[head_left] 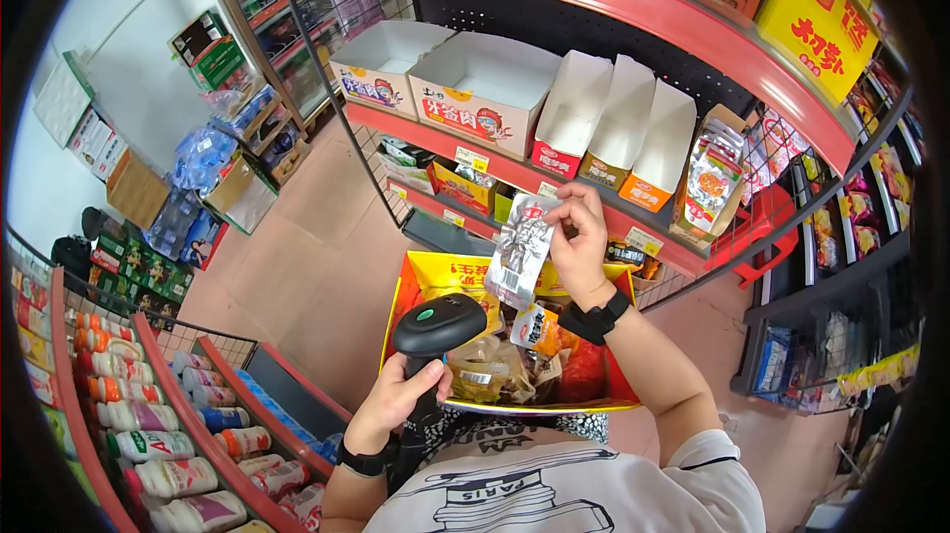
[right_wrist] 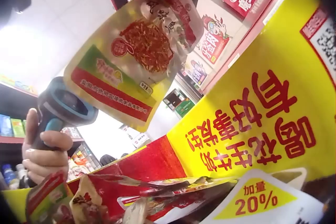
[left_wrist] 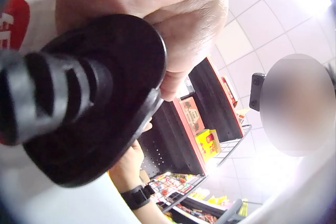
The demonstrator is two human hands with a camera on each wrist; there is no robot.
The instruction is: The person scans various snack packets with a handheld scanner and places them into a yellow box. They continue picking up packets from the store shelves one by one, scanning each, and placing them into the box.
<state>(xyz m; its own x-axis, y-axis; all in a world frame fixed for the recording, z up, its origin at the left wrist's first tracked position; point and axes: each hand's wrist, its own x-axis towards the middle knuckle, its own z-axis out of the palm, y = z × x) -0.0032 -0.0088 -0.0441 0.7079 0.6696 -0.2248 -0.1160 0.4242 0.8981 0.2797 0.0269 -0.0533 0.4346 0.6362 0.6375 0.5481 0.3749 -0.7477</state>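
My left hand [head_left: 394, 392] grips a black handheld barcode scanner [head_left: 439, 323] by its handle, with the scanner's head upward. In the left wrist view, the handle's dark base [left_wrist: 105, 98] fills much of the frame. Between its thumb and fingers my right hand [head_left: 580, 241] pinches a flat snack packet [head_left: 519, 252] by its upper edge. The packet's silvery back with a barcode faces the head camera; its printed front [right_wrist: 142, 50] shows in the right wrist view. Both hands are over a yellow and red cardboard box [right_wrist: 247, 124] holding several snack packets [head_left: 485, 375].
Ahead stands a red-edged shelf [head_left: 584, 187] with open display cartons [head_left: 485, 88], some with nothing visible inside. A carton of upright packets [head_left: 714, 172] stands at its right. Bottles [head_left: 158, 444] line a rack at the left. Stacked boxes [head_left: 242, 192] stand on the tiled floor [head_left: 317, 246].
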